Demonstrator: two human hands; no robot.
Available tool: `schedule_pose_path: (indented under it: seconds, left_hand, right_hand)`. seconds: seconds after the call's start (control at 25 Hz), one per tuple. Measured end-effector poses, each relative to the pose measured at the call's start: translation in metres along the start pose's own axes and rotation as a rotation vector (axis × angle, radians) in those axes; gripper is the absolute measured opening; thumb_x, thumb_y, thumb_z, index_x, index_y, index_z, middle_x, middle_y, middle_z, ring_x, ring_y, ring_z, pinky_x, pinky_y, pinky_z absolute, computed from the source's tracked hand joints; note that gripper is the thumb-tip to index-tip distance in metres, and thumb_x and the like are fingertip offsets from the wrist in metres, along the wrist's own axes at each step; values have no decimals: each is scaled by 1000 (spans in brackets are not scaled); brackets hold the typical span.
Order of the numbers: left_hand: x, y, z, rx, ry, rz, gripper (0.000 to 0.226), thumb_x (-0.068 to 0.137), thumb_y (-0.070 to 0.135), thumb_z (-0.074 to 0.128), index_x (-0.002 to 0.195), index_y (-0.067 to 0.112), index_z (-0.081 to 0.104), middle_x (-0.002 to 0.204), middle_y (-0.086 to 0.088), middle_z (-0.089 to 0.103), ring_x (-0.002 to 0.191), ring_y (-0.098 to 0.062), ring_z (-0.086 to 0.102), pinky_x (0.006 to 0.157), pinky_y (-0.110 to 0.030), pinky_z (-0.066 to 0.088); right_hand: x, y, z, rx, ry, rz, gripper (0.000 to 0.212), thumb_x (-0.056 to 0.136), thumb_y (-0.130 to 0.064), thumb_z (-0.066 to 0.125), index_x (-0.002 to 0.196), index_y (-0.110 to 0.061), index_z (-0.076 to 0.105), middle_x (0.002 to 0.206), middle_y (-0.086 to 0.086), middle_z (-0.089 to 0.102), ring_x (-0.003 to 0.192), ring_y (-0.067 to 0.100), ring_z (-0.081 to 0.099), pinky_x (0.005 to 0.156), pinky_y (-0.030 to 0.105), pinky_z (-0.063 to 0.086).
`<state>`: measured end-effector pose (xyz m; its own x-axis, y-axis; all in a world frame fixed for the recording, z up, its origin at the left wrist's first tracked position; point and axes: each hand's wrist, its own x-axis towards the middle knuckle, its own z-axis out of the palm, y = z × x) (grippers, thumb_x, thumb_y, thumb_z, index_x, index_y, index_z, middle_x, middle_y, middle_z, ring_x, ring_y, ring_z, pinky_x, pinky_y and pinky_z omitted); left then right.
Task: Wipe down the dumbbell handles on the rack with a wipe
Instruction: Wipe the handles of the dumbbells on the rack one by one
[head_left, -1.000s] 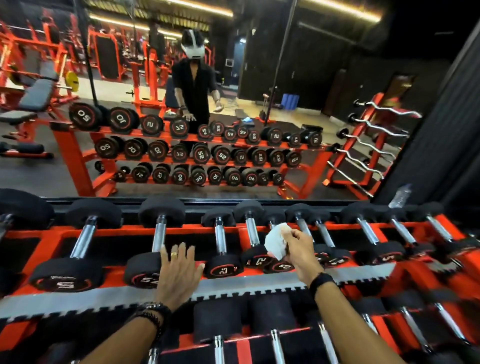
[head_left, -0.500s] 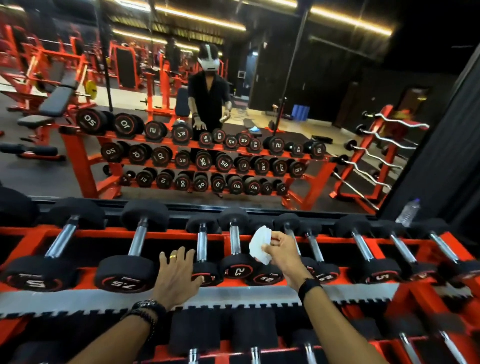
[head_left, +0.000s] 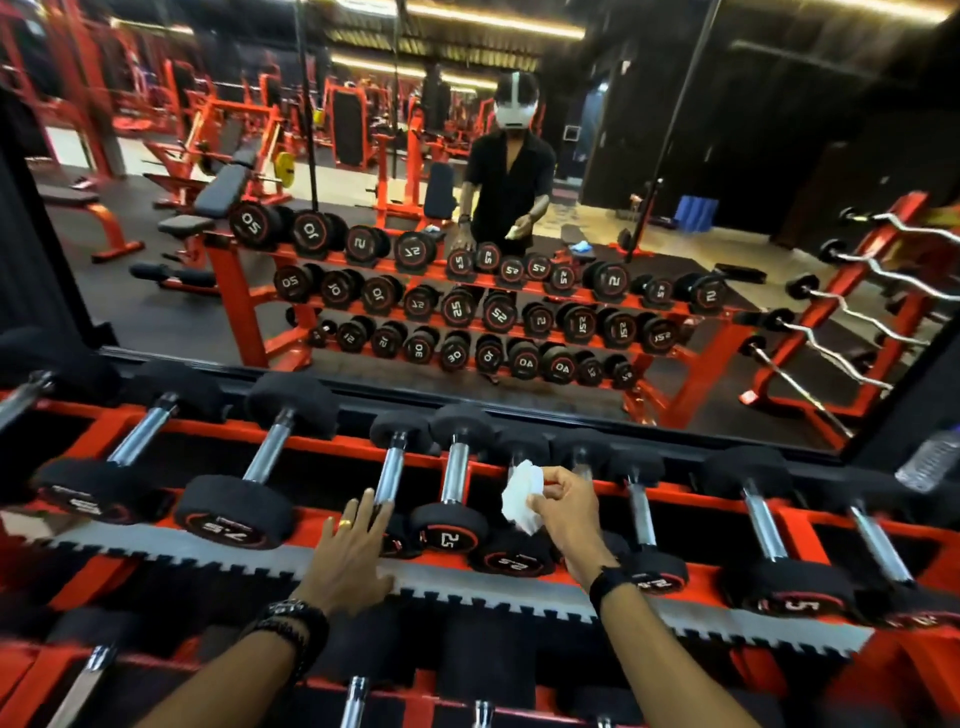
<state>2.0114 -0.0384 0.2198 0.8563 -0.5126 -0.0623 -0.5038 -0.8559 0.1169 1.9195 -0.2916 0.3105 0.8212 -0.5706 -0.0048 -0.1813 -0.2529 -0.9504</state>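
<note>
An orange rack (head_left: 332, 444) holds a row of black dumbbells with chrome handles on its top tier. My right hand (head_left: 569, 512) pinches a crumpled white wipe (head_left: 521, 496) just above the hidden handle of a small 2.5 dumbbell (head_left: 511, 556). My left hand (head_left: 353, 551) lies flat with straight fingers on the front head of a neighbouring small dumbbell, beside its chrome handle (head_left: 388, 473). Another 2.5 dumbbell (head_left: 449, 525) sits between my two hands.
A wall mirror (head_left: 519, 234) directly behind the rack reflects the gym and the person. A toothed grey strip (head_left: 467, 587) edges the top tier, with a lower tier of dumbbells beneath. A water bottle (head_left: 930, 460) stands at the far right. Curl bars (head_left: 857, 312) show in the mirror.
The view has swung left and closer to the rack. My right hand with the wipe has lowered toward the small dumbbell's handle. My left hand stays on its dumbbell head.
</note>
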Motion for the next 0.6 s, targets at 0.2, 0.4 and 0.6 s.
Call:
schedule_pose_path:
  seconds: [0.2,0.4,0.6]
  left_hand:
    - [-4,11,-2,-1,-9,-40,105,83,52,64,159,22,-2,166,-6,-9,153,-29,-2,123,-48,11]
    - [-1,7,1,-12,-19,-44,104,82,45,66,158,23,0,166,-4,-7,153,-27,-3,123,-48,13]
    - [-2,6,1,-65,-2,-43,102,79,36,66,158,24,3,166,-4,-5,153,-27,-3,122,-48,14]
  right_hand:
    - [3,12,14,-5,-66,1,25,80,11,59,81,-12,67,86,16,72,86,32,70,67,36,55]
    - [1,9,24,-15,-109,11,36,84,9,60,80,-26,67,87,4,74,85,21,71,72,35,59]
    - [-4,1,42,-24,-139,-5,30,87,7,60,89,-22,67,86,0,72,81,14,70,61,18,53]
